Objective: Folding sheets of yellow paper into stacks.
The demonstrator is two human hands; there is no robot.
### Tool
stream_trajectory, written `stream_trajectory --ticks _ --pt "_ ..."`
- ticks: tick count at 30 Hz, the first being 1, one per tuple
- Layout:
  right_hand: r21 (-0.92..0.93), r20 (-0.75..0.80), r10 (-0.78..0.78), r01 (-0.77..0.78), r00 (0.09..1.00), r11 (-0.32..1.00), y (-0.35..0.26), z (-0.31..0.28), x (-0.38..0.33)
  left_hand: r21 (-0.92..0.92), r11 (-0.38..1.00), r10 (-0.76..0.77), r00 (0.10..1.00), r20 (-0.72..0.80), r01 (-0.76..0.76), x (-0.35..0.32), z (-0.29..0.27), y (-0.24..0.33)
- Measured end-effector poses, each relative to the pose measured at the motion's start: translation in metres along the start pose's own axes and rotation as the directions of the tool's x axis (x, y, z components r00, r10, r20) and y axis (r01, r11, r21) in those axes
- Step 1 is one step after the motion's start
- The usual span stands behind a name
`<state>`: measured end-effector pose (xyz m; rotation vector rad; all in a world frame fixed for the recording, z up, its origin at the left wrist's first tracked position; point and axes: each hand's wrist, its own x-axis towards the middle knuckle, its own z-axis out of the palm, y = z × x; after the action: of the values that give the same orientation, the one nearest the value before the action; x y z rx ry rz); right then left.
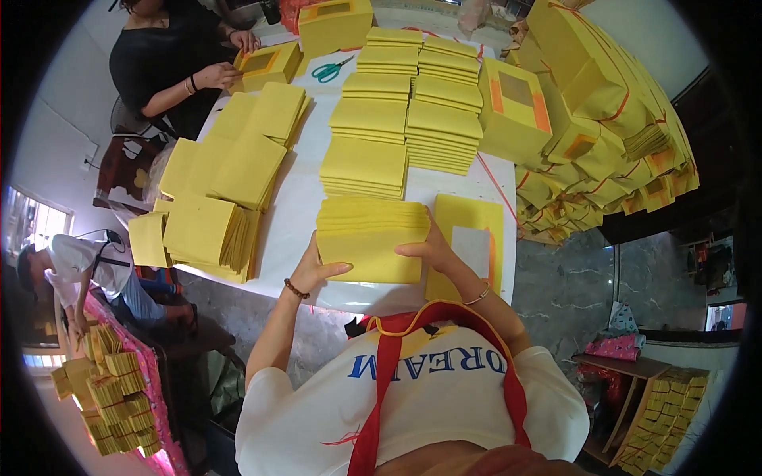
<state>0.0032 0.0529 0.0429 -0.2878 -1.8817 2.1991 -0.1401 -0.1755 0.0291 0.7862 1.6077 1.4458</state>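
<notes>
Between my two hands, near the table's front edge, is a thick stack of yellow paper envelopes (371, 250). My left hand (319, 266) grips its left side, thumb lying across the top face. On the opposite side my right hand (431, 246) holds it the same way, thumb on top and fingers mostly hidden. Just beyond lie two columns of neatly piled yellow envelopes (367, 155). Right of my right hand, a flat yellow sheet with a white panel and orange strip (470, 238) rests on the table, partly under my forearm.
Overlapping yellow stacks (202, 226) cover the table's left side. Teal-handled scissors (329, 71) lie farther back. A yellow box (514, 107) and a tall tied heap of yellow packs (611, 119) stand right. One co-worker (163, 59) handles a box; another person (91, 266) is at left.
</notes>
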Motion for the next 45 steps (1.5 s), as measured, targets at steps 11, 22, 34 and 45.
stream_trajectory --ticks 11,22,34,45 --pt "0.481 -0.044 0.193 -0.149 0.98 0.864 -0.054 -0.036 0.01 -0.427 0.874 0.167 0.969 -0.181 -0.231 0.045 0.032 0.056" --pt "0.561 -0.105 0.188 -0.098 0.977 0.822 -0.077 -0.094 0.07 -0.747 0.633 0.114 0.979 -0.169 -0.203 0.151 0.035 0.103" --pt "0.621 -0.469 -0.041 0.362 0.882 0.695 -0.074 -0.047 0.165 -0.609 0.737 0.166 0.952 -0.258 -0.294 0.231 0.07 0.145" --pt "0.579 -0.614 0.231 0.232 0.755 0.782 -0.115 -0.047 0.254 -0.585 0.766 0.133 0.956 -0.262 -0.267 0.35 -0.002 0.187"
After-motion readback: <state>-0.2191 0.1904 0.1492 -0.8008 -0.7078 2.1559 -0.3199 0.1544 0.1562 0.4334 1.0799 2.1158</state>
